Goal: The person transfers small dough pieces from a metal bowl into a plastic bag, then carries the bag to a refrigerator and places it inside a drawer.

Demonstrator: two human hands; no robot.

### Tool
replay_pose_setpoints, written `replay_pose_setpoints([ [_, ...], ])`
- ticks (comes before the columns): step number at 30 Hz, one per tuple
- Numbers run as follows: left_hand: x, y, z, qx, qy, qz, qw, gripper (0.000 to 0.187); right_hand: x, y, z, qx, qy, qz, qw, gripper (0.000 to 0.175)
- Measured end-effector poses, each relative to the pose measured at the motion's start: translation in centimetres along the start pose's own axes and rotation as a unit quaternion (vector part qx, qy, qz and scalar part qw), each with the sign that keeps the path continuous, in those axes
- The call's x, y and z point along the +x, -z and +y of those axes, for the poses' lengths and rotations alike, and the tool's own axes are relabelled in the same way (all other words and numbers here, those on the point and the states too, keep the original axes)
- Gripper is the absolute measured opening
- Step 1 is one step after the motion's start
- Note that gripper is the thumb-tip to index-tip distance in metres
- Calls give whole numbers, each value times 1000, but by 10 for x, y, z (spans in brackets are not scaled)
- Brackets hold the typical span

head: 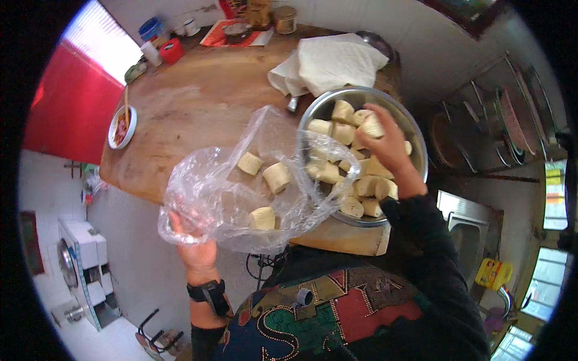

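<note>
My left hand [198, 250] grips the rim of a clear plastic bag [207, 176], its fingers partly seen through the film. Inside the bag lie three pale cylindrical dough pieces [276, 177], perhaps steamed buns, spaced apart. Over a large steel basin [422, 149] on the right, my right hand [390, 146] pinches one more pale piece [372, 125] between thumb and fingers. Several like pieces [368, 186] are heaped in the basin below it. The bag's open mouth overlaps the basin's left rim, so some pieces show through the plastic.
Bag and basin rest on a wooden table [189, 104]. Behind the basin lies a white cloth [341, 61], with a metal handle [292, 104] nearby. A bowl of food [131, 131] with a wooden utensil sits at the left edge. Jars [285, 20] stand at the back.
</note>
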State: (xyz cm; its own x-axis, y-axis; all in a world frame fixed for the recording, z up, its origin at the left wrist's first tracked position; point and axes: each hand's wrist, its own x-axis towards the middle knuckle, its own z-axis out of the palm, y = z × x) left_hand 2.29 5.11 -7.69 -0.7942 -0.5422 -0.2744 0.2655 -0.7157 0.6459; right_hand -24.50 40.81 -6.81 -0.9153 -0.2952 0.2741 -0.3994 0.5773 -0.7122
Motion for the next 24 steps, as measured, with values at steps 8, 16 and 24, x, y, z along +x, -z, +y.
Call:
replay_pose_setpoints([
  [8,1,-5,-2,9,-1,11,1000,54,-27,-34,-121,247,120,-264,925,69],
  [16,1,-6,-2,16,-18,24,999,56,-52,-130,-111,128,9,-265,956,57],
  [24,1,2,0,-9,2,57,998,54,26,-27,-16,-158,119,-45,979,68],
])
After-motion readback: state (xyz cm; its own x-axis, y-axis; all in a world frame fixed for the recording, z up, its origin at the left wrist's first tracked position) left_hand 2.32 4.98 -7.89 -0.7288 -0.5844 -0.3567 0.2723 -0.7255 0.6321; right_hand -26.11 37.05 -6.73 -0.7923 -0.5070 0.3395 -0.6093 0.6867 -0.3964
